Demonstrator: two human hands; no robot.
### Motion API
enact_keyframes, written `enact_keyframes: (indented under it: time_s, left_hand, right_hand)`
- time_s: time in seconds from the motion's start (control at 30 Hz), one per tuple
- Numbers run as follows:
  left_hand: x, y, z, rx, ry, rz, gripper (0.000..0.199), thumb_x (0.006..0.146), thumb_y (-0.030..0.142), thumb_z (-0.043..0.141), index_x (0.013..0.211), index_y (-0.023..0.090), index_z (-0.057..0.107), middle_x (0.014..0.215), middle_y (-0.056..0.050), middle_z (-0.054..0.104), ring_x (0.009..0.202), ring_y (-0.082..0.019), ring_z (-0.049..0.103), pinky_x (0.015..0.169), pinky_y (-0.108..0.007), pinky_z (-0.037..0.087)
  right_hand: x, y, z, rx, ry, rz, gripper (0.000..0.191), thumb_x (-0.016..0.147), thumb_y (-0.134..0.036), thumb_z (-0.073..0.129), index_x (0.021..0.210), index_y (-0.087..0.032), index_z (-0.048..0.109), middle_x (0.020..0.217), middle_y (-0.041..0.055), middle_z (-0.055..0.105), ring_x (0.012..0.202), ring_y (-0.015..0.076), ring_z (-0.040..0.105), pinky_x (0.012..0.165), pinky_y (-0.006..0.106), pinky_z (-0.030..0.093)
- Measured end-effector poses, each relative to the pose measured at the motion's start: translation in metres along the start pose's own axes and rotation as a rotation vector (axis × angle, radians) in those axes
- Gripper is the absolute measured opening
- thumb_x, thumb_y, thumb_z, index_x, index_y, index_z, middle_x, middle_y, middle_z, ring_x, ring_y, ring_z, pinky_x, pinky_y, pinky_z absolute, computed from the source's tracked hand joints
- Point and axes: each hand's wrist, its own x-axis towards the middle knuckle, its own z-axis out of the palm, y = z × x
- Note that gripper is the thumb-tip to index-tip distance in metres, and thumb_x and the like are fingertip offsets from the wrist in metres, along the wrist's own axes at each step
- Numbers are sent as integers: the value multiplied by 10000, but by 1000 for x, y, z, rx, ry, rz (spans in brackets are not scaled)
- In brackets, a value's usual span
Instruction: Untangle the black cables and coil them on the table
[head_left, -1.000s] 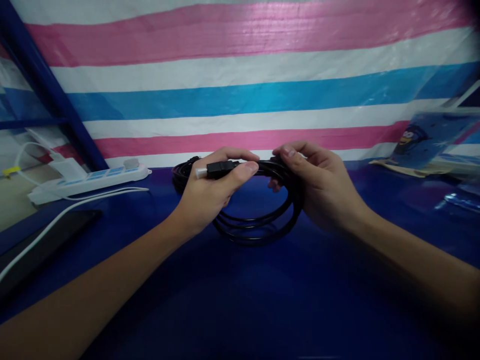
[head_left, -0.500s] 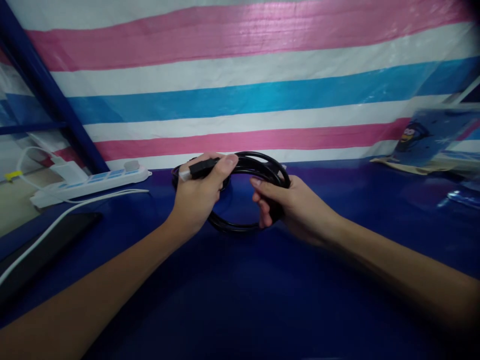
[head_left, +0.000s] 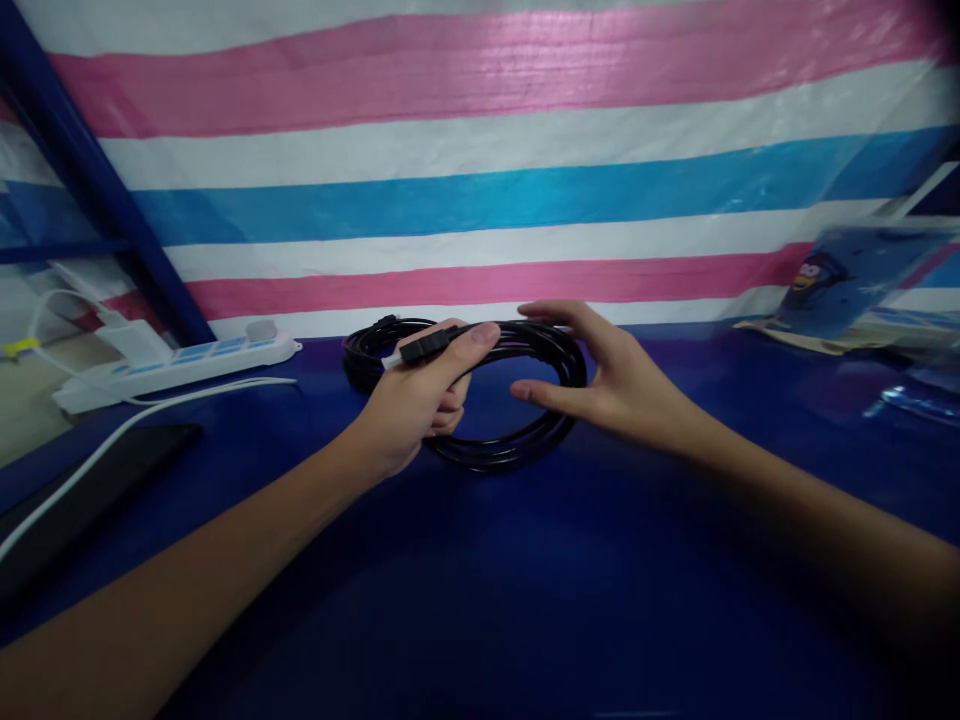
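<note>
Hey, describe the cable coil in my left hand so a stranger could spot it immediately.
Find the blue table in front of the striped sheet. Toward its back edge, the left hand grips a black cable coil, the right hand curved open around its right side. Unlike the second black coil beyond the left hand, this one is gripped.

Nook with desk (head_left: 525,590), striped sheeting (head_left: 480,205)

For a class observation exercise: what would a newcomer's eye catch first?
Probably the pink, white and blue striped sheet filling the background. Then the coiled black cable at centre, left fingers closed on it, right fingers spread by its right side. A white power strip lies far left.
</note>
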Motion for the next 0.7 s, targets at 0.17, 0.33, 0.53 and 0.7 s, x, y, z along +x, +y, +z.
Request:
enact_keyframes:
  time_s: [0.17, 0.33, 0.53, 0.7]
  left_hand:
    - [0, 1, -6, -74, -30, -1, 184, 781, 330, 633, 836, 209, 507, 466, 105, 276, 335, -24, 161, 331, -151, 165]
    - [3, 22, -29, -138, -287, -76, 626, 635, 449, 702, 1191, 265, 483, 840, -16, 586, 486, -81, 486, 495, -241, 450]
    - [34, 71, -66, 279, -130, -164, 544, 645, 515, 673, 1074, 188, 603, 844, -98, 635, 608, -186, 613, 539, -287, 492]
    - [80, 94, -97, 938, 55, -416, 182, 617, 214, 682, 780, 148, 638, 629, -81, 612, 500, -180, 556, 472, -268, 426]
  right_hand:
    - [-1, -4, -4, -360, -148, -63, 209, 880, -391, 464, 931, -188, 474, 689, 22, 568, 543, 135, 476, 518, 256, 300]
    - [12, -1, -8, -432, -222, -43, 137, 890, -321, 421, 900, -184, 428, 630, 16, 516, 488, 128, 416, 490, 257, 228]
    - [94, -20, -10, -531, -393, -201, 175, 857, -298, 482, 908, -146, 551, 822, 90, 591, 635, 151, 481, 559, 274, 300]
    - [175, -28, 18, -654, -719, 52, 353, 855, -382, 470, 1056, -106, 560, 774, 76, 584, 581, 136, 504, 544, 275, 350]
